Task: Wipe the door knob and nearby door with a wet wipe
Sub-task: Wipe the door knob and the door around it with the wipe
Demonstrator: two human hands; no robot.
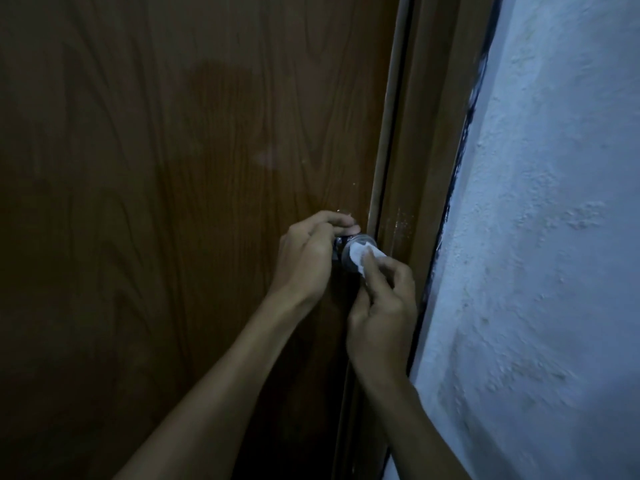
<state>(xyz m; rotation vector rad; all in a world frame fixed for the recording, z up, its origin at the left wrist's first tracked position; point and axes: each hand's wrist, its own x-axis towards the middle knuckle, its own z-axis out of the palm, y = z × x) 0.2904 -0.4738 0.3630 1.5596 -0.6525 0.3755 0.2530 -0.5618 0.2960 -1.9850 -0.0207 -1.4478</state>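
At the right edge of the door, my right hand (382,306) pinched a white wet wipe (363,259) between thumb and curled fingers and pressed it to the face of the door knob (355,244). My left hand (306,258) was curled around the knob's neck from the left, fingertips over its top. Knob: metallic, shiny, mostly covered by wipe and fingers. Both forearms entered from the bottom of the view, bare.

Surface behind: dark brown door (173,168) with wood-grain pattern, a dull darker patch above the knob, one pale smudge near it. Light was dim.

Edges: the knob sat just beside the door's right edge; the brown door frame (426,150) ran alongside, pale scuffs level with the knob. Beyond the frame, a rough whitish wall (554,237) stood close on my right.
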